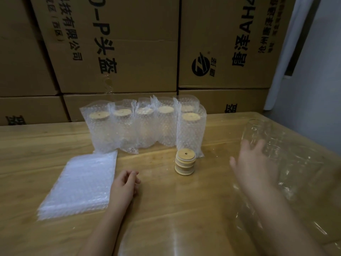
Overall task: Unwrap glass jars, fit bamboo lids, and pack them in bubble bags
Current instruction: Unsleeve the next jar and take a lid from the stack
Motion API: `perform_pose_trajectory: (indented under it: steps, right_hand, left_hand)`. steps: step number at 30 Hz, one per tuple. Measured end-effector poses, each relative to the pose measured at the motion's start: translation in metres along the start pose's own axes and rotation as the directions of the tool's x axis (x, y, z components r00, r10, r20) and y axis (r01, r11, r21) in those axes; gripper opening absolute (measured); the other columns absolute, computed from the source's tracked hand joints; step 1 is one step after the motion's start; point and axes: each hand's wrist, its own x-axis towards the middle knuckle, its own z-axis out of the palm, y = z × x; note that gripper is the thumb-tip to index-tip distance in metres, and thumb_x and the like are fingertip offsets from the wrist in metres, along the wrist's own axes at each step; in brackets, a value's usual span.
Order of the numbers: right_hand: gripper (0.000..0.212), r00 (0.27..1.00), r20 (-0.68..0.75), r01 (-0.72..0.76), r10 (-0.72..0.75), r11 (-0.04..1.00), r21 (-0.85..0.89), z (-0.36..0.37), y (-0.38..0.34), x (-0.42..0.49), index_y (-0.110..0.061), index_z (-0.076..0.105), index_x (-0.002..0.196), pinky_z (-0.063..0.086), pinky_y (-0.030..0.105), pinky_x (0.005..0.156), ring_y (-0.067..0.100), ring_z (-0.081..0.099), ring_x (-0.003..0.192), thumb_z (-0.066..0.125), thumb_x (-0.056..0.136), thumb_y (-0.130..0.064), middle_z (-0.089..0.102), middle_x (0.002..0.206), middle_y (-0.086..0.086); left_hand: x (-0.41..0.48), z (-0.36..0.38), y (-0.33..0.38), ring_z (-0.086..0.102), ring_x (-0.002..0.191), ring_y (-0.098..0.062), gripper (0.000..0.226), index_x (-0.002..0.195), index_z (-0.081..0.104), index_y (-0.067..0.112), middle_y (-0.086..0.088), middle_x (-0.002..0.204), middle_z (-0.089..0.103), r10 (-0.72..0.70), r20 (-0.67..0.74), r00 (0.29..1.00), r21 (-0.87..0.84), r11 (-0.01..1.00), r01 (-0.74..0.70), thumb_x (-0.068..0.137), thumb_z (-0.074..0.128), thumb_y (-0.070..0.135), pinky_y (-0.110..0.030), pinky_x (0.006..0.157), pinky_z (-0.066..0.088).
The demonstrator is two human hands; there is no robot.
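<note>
Stacked brown cardboard boxes (129, 43), printed with black Chinese characters and a round logo, rise behind a glossy wooden table (27, 145). A plain grey wall (317, 93) stands at right in dim indoor light.

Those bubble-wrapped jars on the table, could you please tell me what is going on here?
A person is packing glass jars. Six lidded jars stand bagged at the back of the table. The right hand reaches toward a bare glass jar among clear wrap. The left hand rests idle between flat bubble bags and stacked bamboo lids.
</note>
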Motion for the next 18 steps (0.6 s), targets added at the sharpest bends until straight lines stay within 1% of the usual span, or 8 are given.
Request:
perform_pose_trajectory:
  steps: [3,5,8,10,12,14,16,18]
  right_hand:
    - [0.038,0.997,0.066,-0.026,0.026,1.0,-0.008,-0.001,0.005,0.002,-0.015,0.035,0.129,0.031,0.029,0.053,0.029,0.059,0.079,0.046,0.097,-0.032,0.035,0.128,0.018]
    - [0.036,0.998,0.056,-0.021,0.021,1.0,-0.009,0.0,0.005,0.006,-0.014,0.038,0.129,0.035,0.031,0.06,0.033,0.062,0.09,0.045,0.094,-0.009,0.038,0.13,0.017]
    - [0.054,0.997,-0.014,0.077,-0.077,0.997,0.031,0.0,0.001,0.006,-0.022,0.045,0.129,0.042,0.033,0.07,0.034,0.061,0.095,0.037,0.084,0.006,0.048,0.127,0.007]
    - [0.06,0.978,-0.129,0.178,-0.166,0.98,0.09,-0.001,0.0,0.002,-0.027,0.05,0.127,0.038,0.029,0.059,0.031,0.06,0.086,0.031,0.081,0.007,0.053,0.122,0.002]
    - [0.056,0.933,-0.288,0.279,-0.217,0.94,0.196,-0.007,-0.002,0.001,-0.026,0.057,0.123,0.029,0.027,0.051,0.029,0.058,0.077,0.037,0.083,0.009,0.057,0.113,0.0]
    - [0.046,0.856,-0.446,0.442,-0.262,0.818,0.367,-0.012,-0.008,0.003,-0.023,0.063,0.117,0.031,0.027,0.05,0.022,0.057,0.071,0.053,0.085,0.008,0.058,0.102,-0.003]
    - [0.036,0.786,-0.557,0.592,-0.268,0.585,0.554,-0.012,-0.018,0.003,-0.022,0.065,0.114,0.037,0.024,0.05,0.005,0.05,0.066,0.053,0.089,0.002,0.055,0.094,-0.011]
    - [0.032,0.793,-0.562,0.609,-0.234,0.319,0.726,-0.006,-0.034,-0.002,-0.024,0.064,0.109,0.039,0.016,0.054,0.003,0.048,0.067,0.051,0.091,-0.001,0.053,0.093,-0.016]
  left_hand:
    - [0.0,-0.001,0.0,0.054,0.051,-0.009,0.018,0.087,0.065,0.018,-0.001,0.07,0.065,-0.003,0.003,1.0,0.014,1.0,0.003,0.097,0.05,0.018,-0.026,0.05,0.043]
    - [0.0,-0.002,-0.001,0.053,0.05,-0.009,0.018,0.087,0.065,0.018,0.001,0.069,0.065,-0.013,0.008,1.0,0.013,1.0,0.013,0.097,0.05,0.019,-0.025,0.048,0.042]
    - [-0.001,-0.001,-0.001,0.053,0.049,-0.008,0.018,0.085,0.065,0.018,0.003,0.067,0.065,-0.012,0.03,0.999,0.028,1.0,0.011,0.097,0.051,0.019,-0.023,0.047,0.041]
    - [-0.001,-0.002,0.0,0.053,0.049,-0.007,0.02,0.084,0.065,0.017,0.003,0.066,0.065,-0.002,0.037,0.999,0.02,1.0,0.001,0.097,0.051,0.018,-0.021,0.046,0.041]
    - [-0.001,-0.002,0.002,0.052,0.049,-0.009,0.021,0.084,0.066,0.014,0.003,0.065,0.064,0.003,0.036,0.999,-0.026,1.0,-0.002,0.097,0.05,0.017,-0.02,0.044,0.041]
    - [-0.002,-0.003,0.005,0.054,0.049,-0.011,0.021,0.087,0.066,0.01,0.001,0.065,0.063,-0.009,0.05,0.999,-0.11,0.994,0.014,0.098,0.049,0.016,-0.022,0.043,0.044]
    - [-0.003,-0.004,0.01,0.061,0.053,-0.015,0.021,0.093,0.066,0.007,-0.004,0.07,0.066,-0.039,0.129,0.991,-0.224,0.972,0.068,0.099,0.048,0.016,-0.024,0.046,0.05]
    - [-0.004,-0.004,0.015,0.067,0.062,-0.02,0.025,0.105,0.064,0.009,-0.008,0.081,0.072,-0.066,0.254,0.965,-0.29,0.947,0.141,0.1,0.045,0.024,-0.026,0.052,0.054]
